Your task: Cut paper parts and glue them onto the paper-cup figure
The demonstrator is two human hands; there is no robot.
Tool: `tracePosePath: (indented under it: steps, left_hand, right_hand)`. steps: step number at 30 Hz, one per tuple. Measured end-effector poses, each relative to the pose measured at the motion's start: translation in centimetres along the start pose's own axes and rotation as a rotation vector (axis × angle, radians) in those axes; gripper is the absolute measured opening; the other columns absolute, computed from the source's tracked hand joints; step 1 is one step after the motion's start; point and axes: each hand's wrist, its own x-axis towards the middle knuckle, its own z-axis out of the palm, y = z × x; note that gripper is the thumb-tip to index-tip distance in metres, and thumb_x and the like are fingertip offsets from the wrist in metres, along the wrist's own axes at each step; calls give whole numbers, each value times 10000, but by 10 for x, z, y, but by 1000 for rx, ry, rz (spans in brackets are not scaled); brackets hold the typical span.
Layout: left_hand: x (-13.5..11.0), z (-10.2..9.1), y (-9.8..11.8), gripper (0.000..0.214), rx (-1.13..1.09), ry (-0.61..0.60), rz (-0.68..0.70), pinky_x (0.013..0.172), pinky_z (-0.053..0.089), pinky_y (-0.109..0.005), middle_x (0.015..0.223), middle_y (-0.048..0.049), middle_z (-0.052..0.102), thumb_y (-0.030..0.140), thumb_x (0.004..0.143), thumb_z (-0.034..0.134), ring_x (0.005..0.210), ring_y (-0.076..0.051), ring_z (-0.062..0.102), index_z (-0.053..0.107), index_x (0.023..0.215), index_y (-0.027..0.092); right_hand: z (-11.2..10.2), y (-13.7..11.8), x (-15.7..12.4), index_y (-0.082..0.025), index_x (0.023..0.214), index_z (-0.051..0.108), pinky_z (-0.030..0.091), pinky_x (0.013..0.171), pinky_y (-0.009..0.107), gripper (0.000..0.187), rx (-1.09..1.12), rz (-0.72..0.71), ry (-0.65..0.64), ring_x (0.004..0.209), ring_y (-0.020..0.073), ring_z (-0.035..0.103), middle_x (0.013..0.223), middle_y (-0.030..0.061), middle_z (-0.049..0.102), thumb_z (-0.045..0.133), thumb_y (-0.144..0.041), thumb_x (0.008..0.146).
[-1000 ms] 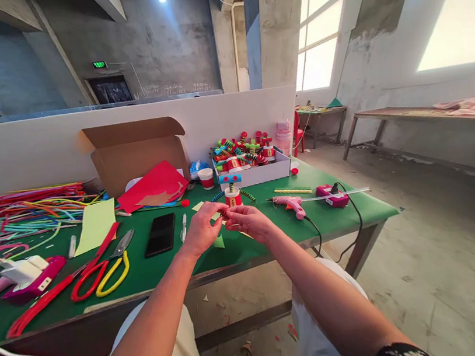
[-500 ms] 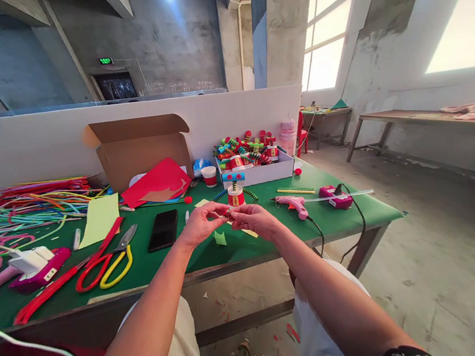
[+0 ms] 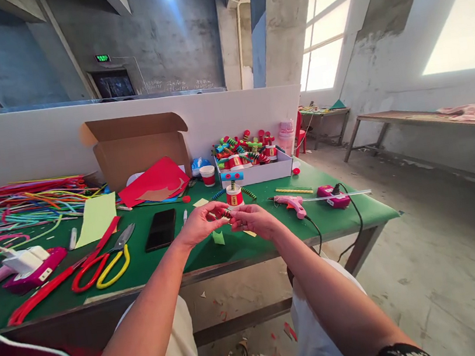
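Note:
My left hand (image 3: 198,226) and my right hand (image 3: 254,220) meet over the table's front part. Between their fingertips they pinch a small dark reddish coiled strip (image 3: 226,215), mostly covered by the fingers. Just behind them stands a paper-cup figure (image 3: 234,195) in red and white, with a blue tube head and dark coiled arms. A scrap of light green paper (image 3: 218,238) lies under my left hand. To the right of my right hand rests a pink glue gun (image 3: 290,203) with a clear glue stick in its back.
A white box (image 3: 258,172) full of similar figures stands behind. Scissors (image 3: 114,260), a black phone (image 3: 160,230), red paper (image 3: 153,181), a stack of cups (image 3: 207,175) and pipe cleaners (image 3: 37,200) lie leftward. A purple power block (image 3: 332,196) sits near the right edge.
The view has shifted slightly. Both hands stay together at nearly the same place, and a bit more of the coiled strip shows between the fingers.

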Motion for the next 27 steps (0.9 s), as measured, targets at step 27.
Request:
tracePosePath:
  steps: [27]
  left_hand:
    - [0, 10, 1, 323, -438, 132, -177, 593, 418, -255, 736, -17, 628, 389, 585, 814, 650, -123, 505, 716, 802, 170]
  right_hand:
    - [-159, -50, -61, -164, 640, 620, 420, 593, 268, 247, -932, -33, 1043, 630, 184, 593, 577, 36, 611, 574, -353, 793]
